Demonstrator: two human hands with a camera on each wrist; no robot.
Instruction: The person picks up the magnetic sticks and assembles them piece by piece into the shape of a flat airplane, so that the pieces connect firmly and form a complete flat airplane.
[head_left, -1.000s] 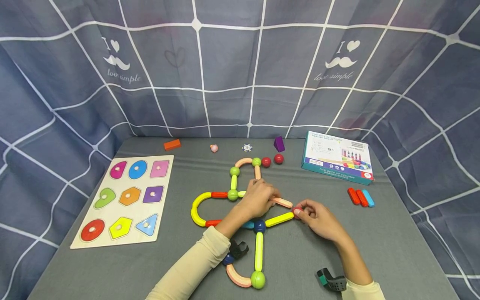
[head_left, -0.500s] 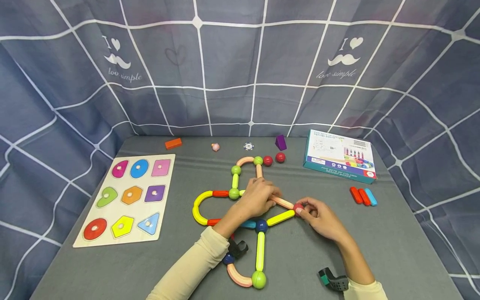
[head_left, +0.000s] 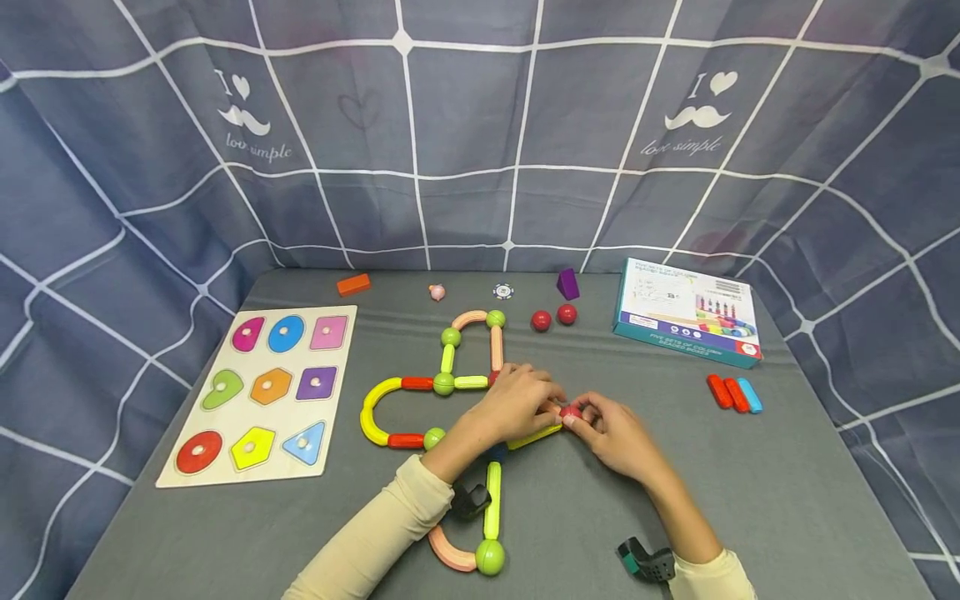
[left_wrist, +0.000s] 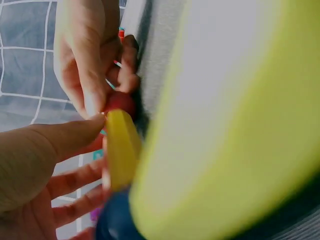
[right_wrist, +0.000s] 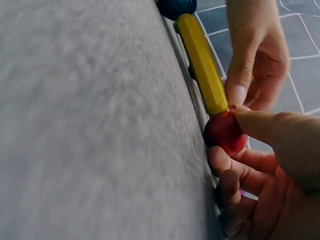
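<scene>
My right hand [head_left: 618, 437] pinches a red ball [right_wrist: 225, 134] between thumb and fingers. Joined to that ball is a yellow stick [right_wrist: 204, 65], which runs to a dark blue ball [left_wrist: 116, 215]. My left hand [head_left: 513, 404] is beside the red ball, its thumb and fingers on a pale orange stick [head_left: 551, 407] that is mostly hidden by the hand. These belong to a flat figure of sticks and balls on the table, with a yellow curved piece [head_left: 372, 414], a light green ball [head_left: 444, 383] and a yellow-green stick [head_left: 492, 500]. The left forearm covers part of the figure.
Two red balls [head_left: 541, 321] lie behind the figure, near a purple wedge [head_left: 567, 284]. A shape puzzle board [head_left: 255, 400] is at left. The box [head_left: 688, 312] stands back right, with short red and blue sticks [head_left: 733, 394] before it.
Both hands have moved slightly left, the right one with the red ball. The figure has shifted left too, and its upper green ball now stands apart from the loose red balls.
</scene>
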